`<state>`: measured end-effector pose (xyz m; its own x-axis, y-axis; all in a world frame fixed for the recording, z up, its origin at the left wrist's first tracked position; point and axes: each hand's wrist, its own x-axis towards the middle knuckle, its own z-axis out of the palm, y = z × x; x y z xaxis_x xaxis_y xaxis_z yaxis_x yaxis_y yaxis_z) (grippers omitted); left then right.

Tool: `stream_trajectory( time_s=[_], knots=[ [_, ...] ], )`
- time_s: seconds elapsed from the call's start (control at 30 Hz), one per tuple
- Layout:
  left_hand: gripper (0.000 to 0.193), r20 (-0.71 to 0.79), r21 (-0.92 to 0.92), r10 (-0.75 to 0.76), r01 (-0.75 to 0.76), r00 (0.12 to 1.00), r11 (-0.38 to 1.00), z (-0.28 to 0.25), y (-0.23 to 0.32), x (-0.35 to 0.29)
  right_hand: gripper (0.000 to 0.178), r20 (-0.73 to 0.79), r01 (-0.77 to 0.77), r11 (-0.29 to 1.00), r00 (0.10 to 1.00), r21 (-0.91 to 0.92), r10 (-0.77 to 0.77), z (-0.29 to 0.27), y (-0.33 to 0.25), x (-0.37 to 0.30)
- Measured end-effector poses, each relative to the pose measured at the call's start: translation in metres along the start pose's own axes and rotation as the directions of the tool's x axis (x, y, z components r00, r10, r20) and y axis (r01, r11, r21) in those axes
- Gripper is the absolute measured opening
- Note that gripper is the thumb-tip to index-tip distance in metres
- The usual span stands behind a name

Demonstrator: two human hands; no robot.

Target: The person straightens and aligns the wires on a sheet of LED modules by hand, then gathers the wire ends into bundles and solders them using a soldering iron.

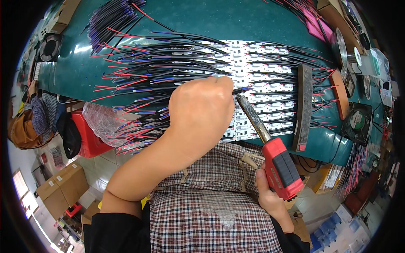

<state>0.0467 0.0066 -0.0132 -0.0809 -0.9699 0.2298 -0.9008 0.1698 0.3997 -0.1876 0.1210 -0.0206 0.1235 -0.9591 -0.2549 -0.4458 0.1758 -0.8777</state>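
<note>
My left hand (203,105) is closed in a pinch above a panel of white circuit boards (239,110). A black wire (241,90) with a bluish end pokes out past its thumb side, over the boards. My right hand (270,196) grips a red and black soldering gun (282,168) from below. The gun's dark tip points up and left, close beside the wire's end; I cannot tell whether they touch. Rows of black cables (162,59) with red and blue ends fan out leftward from the boards. My left hand hides part of the panel.
A dark bar (302,107) lies across the cables on the right, beside an orange block (339,95). A small black fan (358,122) stands at the right table edge, another fan (51,47) at far left. Bundled wires (112,21) lie on the green table (198,17).
</note>
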Motion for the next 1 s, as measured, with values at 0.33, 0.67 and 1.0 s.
stream_trajectory(
  time_s=[0.33, 0.67, 1.0],
  knots=[
    [0.020, 0.001, -0.008, 0.020, -0.020, 1.000, 1.000, 0.002, 0.000, 0.001, 0.024, 0.040, -0.062, 0.995, 0.997, -0.078, 0.065, -0.008, -0.001, -0.006],
    [0.012, 0.045, -0.025, 0.014, -0.013, 0.999, 1.000, 0.000, -0.006, 0.006, 0.021, 0.041, -0.068, 0.997, 0.997, -0.035, 0.069, -0.008, -0.003, -0.007],
    [0.010, 0.071, -0.044, 0.035, -0.032, 0.997, 0.999, -0.002, -0.009, 0.007, 0.022, 0.023, -0.081, 0.997, 0.996, -0.006, 0.081, -0.003, 0.000, -0.007]
  ],
)
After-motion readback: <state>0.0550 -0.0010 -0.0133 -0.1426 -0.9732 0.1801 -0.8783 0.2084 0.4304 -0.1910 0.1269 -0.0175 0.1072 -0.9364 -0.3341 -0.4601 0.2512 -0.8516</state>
